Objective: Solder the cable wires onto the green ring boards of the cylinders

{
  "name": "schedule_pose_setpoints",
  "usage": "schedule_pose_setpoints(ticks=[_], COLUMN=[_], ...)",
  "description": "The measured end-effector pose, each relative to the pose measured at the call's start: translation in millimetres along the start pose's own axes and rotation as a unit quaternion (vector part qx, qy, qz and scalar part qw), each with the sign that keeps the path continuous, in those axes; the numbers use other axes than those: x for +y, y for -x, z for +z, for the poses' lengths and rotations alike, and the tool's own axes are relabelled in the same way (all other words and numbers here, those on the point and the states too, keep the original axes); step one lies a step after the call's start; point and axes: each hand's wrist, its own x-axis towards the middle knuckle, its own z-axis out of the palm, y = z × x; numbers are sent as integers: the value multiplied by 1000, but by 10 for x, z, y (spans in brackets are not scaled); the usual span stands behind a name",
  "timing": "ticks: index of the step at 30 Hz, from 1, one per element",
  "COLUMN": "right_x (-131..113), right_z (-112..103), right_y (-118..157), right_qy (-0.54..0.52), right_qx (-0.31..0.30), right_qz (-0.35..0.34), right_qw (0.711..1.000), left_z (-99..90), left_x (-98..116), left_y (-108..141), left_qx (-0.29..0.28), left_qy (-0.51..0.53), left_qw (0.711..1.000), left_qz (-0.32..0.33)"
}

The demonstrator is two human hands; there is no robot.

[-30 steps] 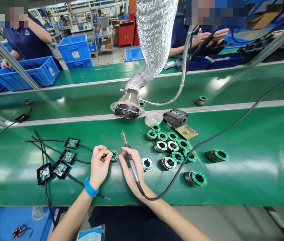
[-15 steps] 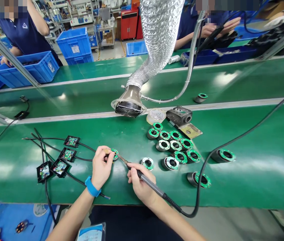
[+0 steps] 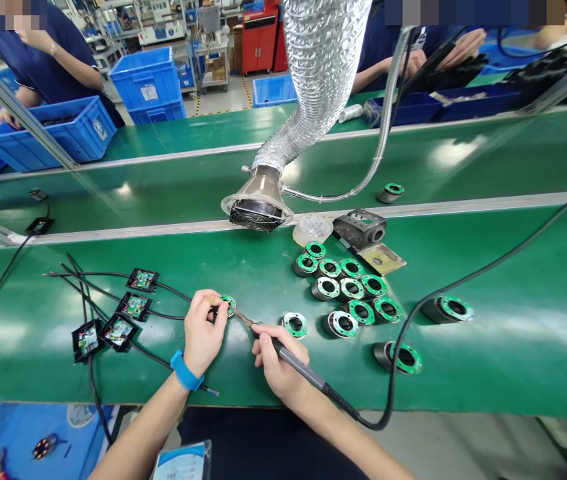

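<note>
Against the left edge of a small stator with a green ring board (image 3: 229, 304), my left hand (image 3: 206, 327) has thumb and forefinger pinched together. What lies between those fingertips is too small to make out. My right hand (image 3: 283, 367) grips a soldering iron (image 3: 298, 367) like a pen, its tip angled up and left to the board's right edge. Left of my left hand lie several black open cases with circuit boards (image 3: 134, 307) and black cables. One more stator (image 3: 295, 326) stands just beyond my right hand's fingers.
Several stators (image 3: 351, 289) are grouped right of centre, near a tape roll (image 3: 313, 229) and a metal bracket (image 3: 361, 229). A fume duct (image 3: 258, 200) hangs over the bench. The iron's cord (image 3: 394, 380) loops across the right side. Co-workers sit opposite, by blue bins (image 3: 58, 133).
My hands and the soldering iron stay nearly in place at the stator. On the far belt, a stator has shifted slightly left. A co-worker at far left has lowered a raised arm.
</note>
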Motion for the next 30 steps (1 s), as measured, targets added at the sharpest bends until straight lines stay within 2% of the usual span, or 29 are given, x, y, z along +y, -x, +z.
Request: schedule_pose_setpoints(ticks=[5, 15, 30], right_x=[13, 51, 61], right_z=[14, -12, 2], right_y=[5, 48, 44], right_qy=[-39, -33, -36], right_qx=[-4, 14, 11], right_qz=[32, 54, 57], right_qw=[999, 998, 998], left_z=[9, 16, 18], left_x=[-5, 6, -17], left_y=[7, 8, 9], left_qx=[7, 10, 8], left_qy=[2, -6, -19], left_qw=[1000, 1000, 1000], left_qz=[6, 6, 13])
